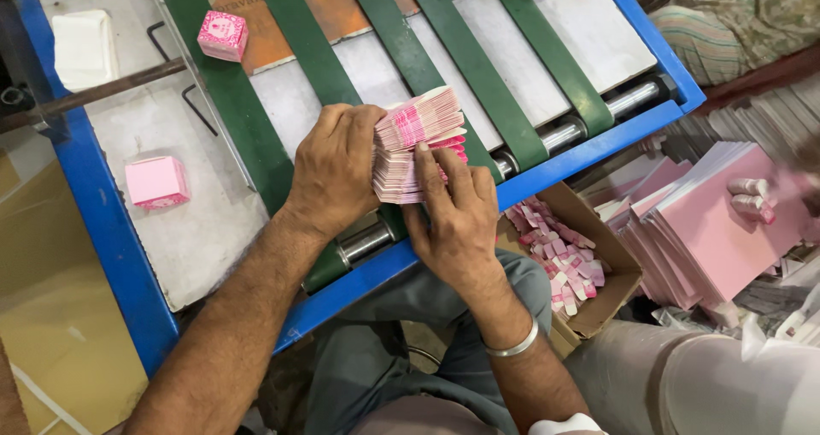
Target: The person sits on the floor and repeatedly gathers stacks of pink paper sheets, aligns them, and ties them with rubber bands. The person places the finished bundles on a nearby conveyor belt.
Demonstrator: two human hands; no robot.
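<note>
Left hand (pixel 335 169) clamps one side of a thick stack of pink-and-white printed paper cards (pixel 416 145), fingers curled over its edge; the right hand (pixel 457 217) presses the stack's near side, fingers flat and pointing up. Both rest on a blue-framed conveyor table (pixel 111 230) with green belts (pixel 224 93). Further right, a brown cardboard box (pixel 608 256) holds pink scraps.

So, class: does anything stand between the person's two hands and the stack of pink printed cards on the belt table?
Nothing visible does. The left hand and the right hand already clasp the stack of pink cards from either side, skin against card edges, above the green belts.
</note>
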